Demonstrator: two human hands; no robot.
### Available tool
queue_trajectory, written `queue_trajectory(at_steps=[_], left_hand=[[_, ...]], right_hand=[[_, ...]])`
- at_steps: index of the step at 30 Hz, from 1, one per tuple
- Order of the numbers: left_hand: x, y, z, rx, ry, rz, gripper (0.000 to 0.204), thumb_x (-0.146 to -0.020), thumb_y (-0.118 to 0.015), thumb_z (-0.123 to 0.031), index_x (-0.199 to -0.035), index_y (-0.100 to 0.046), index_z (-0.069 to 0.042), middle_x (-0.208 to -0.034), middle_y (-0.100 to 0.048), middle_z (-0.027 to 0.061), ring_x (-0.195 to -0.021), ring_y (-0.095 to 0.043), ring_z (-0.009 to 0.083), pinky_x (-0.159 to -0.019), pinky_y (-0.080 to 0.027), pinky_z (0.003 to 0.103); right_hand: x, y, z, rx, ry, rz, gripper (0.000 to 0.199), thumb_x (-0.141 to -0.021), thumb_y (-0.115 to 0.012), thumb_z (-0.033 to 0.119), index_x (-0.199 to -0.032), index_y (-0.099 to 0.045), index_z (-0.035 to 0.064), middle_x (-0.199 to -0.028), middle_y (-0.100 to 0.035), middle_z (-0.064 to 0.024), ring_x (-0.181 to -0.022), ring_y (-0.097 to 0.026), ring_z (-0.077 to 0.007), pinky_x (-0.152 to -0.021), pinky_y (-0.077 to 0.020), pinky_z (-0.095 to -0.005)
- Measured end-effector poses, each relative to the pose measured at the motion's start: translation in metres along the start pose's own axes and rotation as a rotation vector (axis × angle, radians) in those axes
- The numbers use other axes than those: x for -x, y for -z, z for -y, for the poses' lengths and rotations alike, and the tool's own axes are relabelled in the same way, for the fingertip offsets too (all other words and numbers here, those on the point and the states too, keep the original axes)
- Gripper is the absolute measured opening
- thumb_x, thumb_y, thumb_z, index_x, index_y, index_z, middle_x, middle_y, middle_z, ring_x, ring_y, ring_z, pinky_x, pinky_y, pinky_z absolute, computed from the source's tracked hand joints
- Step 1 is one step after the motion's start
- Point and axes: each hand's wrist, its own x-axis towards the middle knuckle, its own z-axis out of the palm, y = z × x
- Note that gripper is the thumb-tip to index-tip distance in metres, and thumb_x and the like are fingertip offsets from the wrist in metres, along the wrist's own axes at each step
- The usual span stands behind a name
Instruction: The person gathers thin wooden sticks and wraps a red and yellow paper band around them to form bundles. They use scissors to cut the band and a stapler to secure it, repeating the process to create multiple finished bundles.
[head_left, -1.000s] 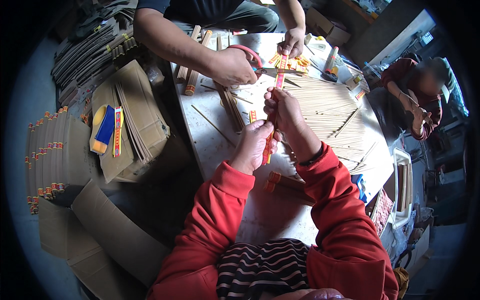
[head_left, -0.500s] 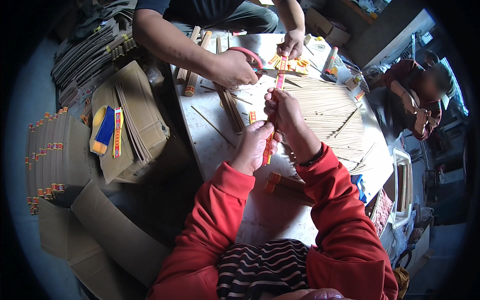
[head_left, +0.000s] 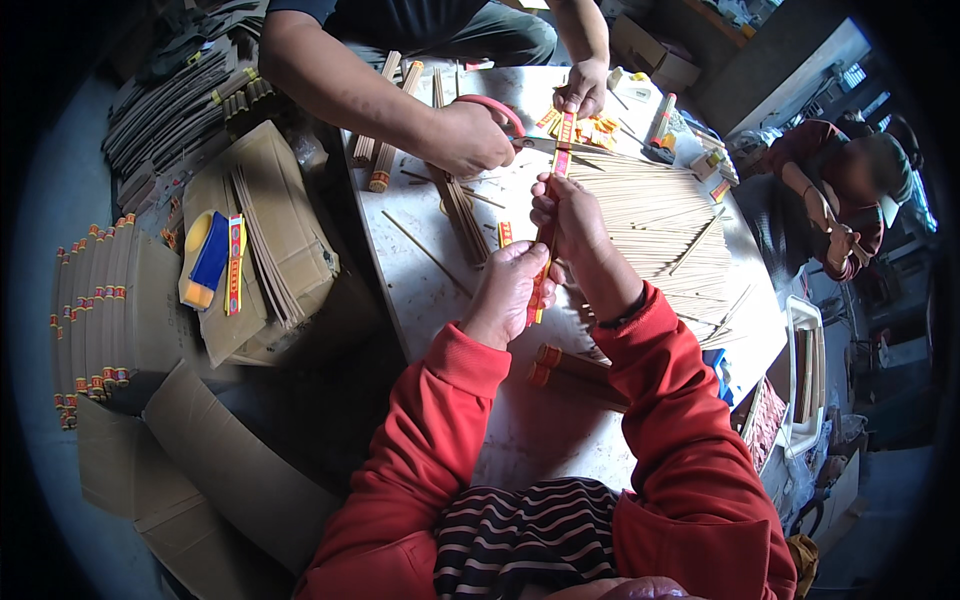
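- Left hand pinches the near end of the red strip.
- Right hand pinches it farther up, holding it taut mid-table.
- Co-worker's scissors meet its far end, likely for cutting.

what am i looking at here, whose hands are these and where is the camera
The camera sits on a person's head and looks down; the fisheye lens bends the edges. The red sleeves from below are the wearer's. Their left hand and right hand grip a long red and yellow strip of labels. Across the pale table, a co-worker's hand holds red-handled scissors at the strip's far end. Thin incense sticks lie spread on the table.
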Motion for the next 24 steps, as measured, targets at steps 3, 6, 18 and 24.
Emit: queue_trajectory(at_steps=[3, 6, 18, 24], left_hand=[[0.0013, 0.0003, -0.0008, -0.002, 0.006, 0.007, 0.013, -0.086, -0.045, -0.014, -0.081, -0.044, -0.002, -0.064, -0.051, 0.0085, -0.046, -0.043, 0.0109, -0.041, -0.037, 0.023], [0.0020, 0.0031, -0.0009, -0.010, 0.039, 0.009, 0.012, -0.086, -0.045, -0.013, -0.082, -0.045, -0.001, -0.065, -0.051, 0.0088, -0.046, -0.043, 0.0112, -0.042, -0.037, 0.024], [0.0073, -0.0004, -0.0018, -0.028, 0.027, 0.000, 0.013, -0.086, -0.045, -0.013, -0.082, -0.045, -0.001, -0.065, -0.051, 0.0082, -0.046, -0.043, 0.0112, -0.041, -0.036, 0.024], [0.0070, 0.0012, -0.0021, -0.021, 0.015, 0.004, 0.013, -0.086, -0.045, -0.014, -0.082, -0.045, -0.001, -0.065, -0.051, 0.0084, -0.046, -0.043, 0.0112, -0.041, -0.036, 0.024]], right_hand=[[-0.0037, 0.0021, -0.0016, -0.001, 0.006, 0.009, 0.015, -0.090, -0.033, 0.014, -0.085, -0.042, 0.0028, -0.066, -0.046, -0.0039, -0.048, -0.034, -0.0080, -0.043, -0.0307, -0.0202], [-0.0007, -0.0005, -0.0014, -0.001, -0.007, 0.059, 0.016, -0.090, -0.033, 0.014, -0.085, -0.043, 0.0031, -0.065, -0.046, -0.0033, -0.048, -0.034, -0.0077, -0.043, -0.0304, -0.0199], [0.0041, -0.0043, 0.0020, 0.000, -0.009, 0.069, 0.016, -0.090, -0.033, 0.015, -0.084, -0.042, 0.0031, -0.065, -0.046, -0.0036, -0.049, -0.035, -0.0080, -0.043, -0.0306, -0.0201], [0.0031, -0.0066, 0.0017, 0.022, -0.015, 0.056, 0.015, -0.090, -0.034, 0.015, -0.085, -0.043, 0.0032, -0.066, -0.047, -0.0027, -0.049, -0.035, -0.0075, -0.043, -0.0308, -0.0200]])
